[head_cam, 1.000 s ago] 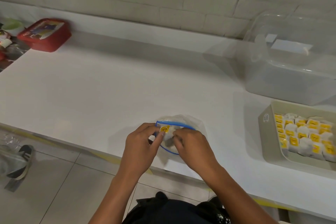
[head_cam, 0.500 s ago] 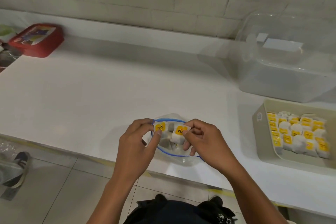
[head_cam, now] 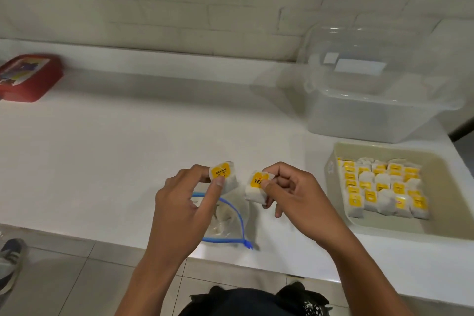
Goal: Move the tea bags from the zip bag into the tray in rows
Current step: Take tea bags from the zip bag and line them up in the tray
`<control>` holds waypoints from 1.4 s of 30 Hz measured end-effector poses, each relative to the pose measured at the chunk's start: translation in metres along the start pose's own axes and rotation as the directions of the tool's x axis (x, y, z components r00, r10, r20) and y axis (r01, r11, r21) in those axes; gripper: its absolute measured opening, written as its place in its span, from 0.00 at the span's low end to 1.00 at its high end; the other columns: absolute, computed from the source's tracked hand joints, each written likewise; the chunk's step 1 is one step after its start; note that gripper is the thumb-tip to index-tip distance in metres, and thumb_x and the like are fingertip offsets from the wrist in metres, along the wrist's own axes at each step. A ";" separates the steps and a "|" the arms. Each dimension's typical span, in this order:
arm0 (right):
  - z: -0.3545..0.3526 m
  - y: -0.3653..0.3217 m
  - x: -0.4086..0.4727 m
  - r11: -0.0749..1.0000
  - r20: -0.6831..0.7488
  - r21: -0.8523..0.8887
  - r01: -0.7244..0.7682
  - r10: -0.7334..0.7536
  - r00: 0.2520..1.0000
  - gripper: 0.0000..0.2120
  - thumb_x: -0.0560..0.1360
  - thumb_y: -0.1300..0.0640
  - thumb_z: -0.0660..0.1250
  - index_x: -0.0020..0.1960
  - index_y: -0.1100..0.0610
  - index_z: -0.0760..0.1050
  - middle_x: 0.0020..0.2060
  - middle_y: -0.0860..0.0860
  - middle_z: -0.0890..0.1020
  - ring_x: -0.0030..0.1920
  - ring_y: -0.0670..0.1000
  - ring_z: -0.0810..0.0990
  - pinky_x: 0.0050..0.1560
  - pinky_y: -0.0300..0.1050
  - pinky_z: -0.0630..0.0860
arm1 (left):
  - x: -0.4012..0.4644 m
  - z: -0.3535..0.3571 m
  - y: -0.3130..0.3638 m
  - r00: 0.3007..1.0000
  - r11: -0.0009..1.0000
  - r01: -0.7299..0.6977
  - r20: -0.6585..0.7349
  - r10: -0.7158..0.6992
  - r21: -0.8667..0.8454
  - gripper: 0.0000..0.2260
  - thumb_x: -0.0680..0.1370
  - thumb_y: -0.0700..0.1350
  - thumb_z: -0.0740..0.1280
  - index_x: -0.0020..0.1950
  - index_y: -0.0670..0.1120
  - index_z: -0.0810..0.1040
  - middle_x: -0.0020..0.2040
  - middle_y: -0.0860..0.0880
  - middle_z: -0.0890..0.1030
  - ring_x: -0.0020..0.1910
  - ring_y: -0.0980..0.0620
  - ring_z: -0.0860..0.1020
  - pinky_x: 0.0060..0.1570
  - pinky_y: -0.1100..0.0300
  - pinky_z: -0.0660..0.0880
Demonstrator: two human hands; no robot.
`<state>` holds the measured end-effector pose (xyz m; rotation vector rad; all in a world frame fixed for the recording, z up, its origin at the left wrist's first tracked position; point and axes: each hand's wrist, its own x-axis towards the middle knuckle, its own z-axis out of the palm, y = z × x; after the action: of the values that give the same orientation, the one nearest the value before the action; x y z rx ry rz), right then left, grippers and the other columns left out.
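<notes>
Each hand pinches one white paper tea bag with a yellow tag: left hand (head_cam: 187, 202), left bag (head_cam: 223, 177); right hand (head_cam: 289, 192), right bag (head_cam: 256, 187). Beneath them lies the clear, blue-zippered plastic bag (head_cam: 230, 223), seemingly near empty. Next, carry both rightward into the beige tray (head_cam: 400, 223), extending its rows.

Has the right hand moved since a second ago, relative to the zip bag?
Yes. The right hand, pinching a tea bag, has lifted out of the zip bag mouth and shifted right, toward the tray.

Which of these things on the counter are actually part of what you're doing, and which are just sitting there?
Part of the job:
left hand, pinching a tea bag
right hand, pinching another tea bag
zip bag
tray

Just lying about:
clear plastic bin
red box
</notes>
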<state>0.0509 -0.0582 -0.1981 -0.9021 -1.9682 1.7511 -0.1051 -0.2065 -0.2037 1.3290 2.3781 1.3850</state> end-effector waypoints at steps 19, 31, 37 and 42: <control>-0.231 0.095 -0.043 0.918 -0.335 -0.298 -0.263 0.158 0.929 0.06 0.77 0.57 0.67 0.42 0.50 0.75 0.31 0.52 0.81 0.37 0.57 0.81 0.43 0.51 0.78 | 0.015 0.212 0.118 0.906 0.987 -0.050 0.408 0.108 -0.152 0.03 0.79 0.49 0.69 0.47 0.52 0.79 0.39 0.60 0.81 0.41 0.57 0.78 0.39 0.65 0.73; -0.244 0.128 -0.016 0.663 -0.123 -0.623 -0.415 0.441 0.889 0.04 0.75 0.56 0.68 0.46 0.51 0.82 0.38 0.45 0.80 0.42 0.46 0.79 0.34 0.35 0.69 | 0.013 0.224 0.116 0.948 0.998 0.064 0.313 -0.053 -0.024 0.06 0.77 0.48 0.71 0.45 0.60 0.78 0.41 0.62 0.81 0.44 0.59 0.78 0.41 0.71 0.71; -0.242 0.138 -0.005 0.637 -0.200 -0.635 -0.437 0.411 0.890 0.06 0.74 0.52 0.71 0.42 0.54 0.82 0.38 0.47 0.83 0.44 0.49 0.80 0.44 0.43 0.77 | 0.012 0.226 0.111 0.951 0.996 0.064 0.305 -0.044 -0.057 0.03 0.78 0.52 0.70 0.46 0.55 0.81 0.40 0.59 0.81 0.43 0.55 0.79 0.40 0.67 0.73; -0.240 0.144 -0.002 0.596 -0.228 -0.677 -0.432 0.388 0.893 0.08 0.74 0.47 0.70 0.39 0.50 0.78 0.38 0.44 0.81 0.44 0.49 0.79 0.45 0.46 0.78 | 0.013 0.227 0.114 0.949 0.997 0.063 0.310 -0.045 -0.048 0.05 0.77 0.52 0.69 0.44 0.53 0.81 0.39 0.58 0.80 0.43 0.55 0.78 0.37 0.71 0.70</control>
<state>0.2382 0.1248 -0.2967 -1.7654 -2.6028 1.0505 0.0636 -0.0215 -0.2480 1.3415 2.1360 1.1249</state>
